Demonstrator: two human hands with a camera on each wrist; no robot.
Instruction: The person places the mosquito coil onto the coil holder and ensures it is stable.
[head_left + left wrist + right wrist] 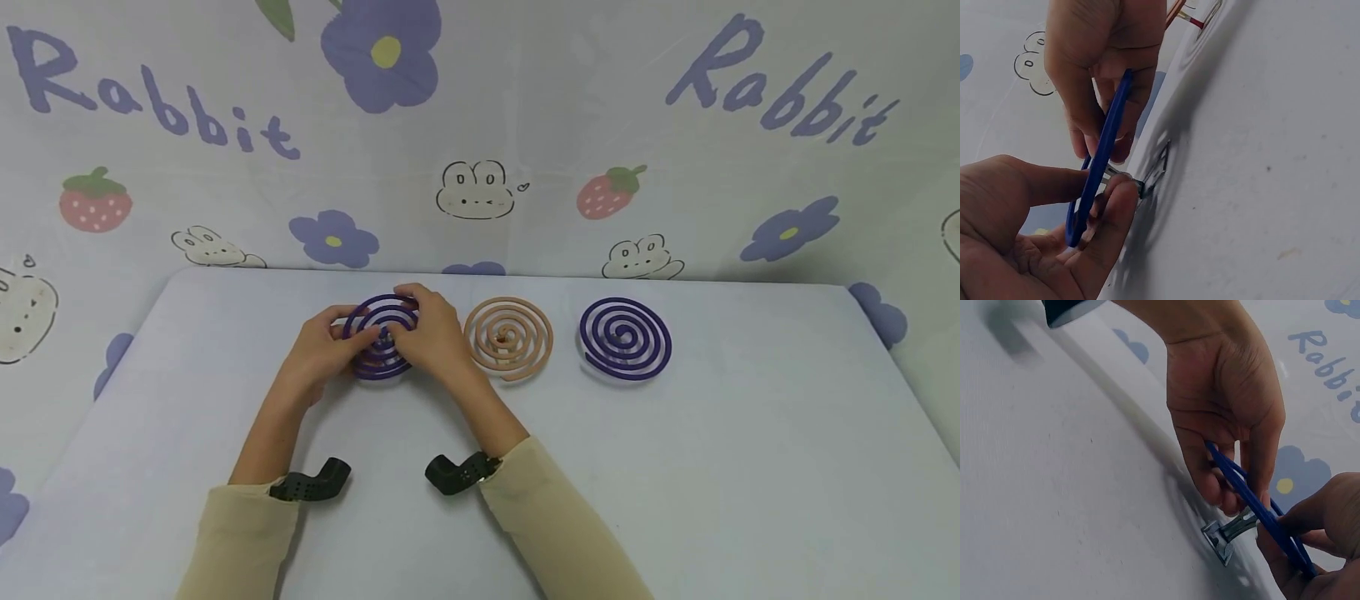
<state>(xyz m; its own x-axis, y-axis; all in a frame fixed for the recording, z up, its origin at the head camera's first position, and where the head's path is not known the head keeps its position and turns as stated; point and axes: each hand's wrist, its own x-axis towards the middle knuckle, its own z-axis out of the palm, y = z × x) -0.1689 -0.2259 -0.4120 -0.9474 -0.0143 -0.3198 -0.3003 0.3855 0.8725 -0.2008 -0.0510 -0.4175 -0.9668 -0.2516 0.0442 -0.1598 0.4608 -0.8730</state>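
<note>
Pinching the brittle purple coil (382, 336) by its rim, both hands (324, 350) (431, 333) are kept light; its metal stand (1225, 534) appears seated beneath.

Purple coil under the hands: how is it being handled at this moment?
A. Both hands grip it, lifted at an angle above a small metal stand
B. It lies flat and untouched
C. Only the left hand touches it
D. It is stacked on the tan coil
A: the left hand and right hand both pinch the purple coil, which is tilted off the table over a metal stand; the tan coil lies apart.
</note>
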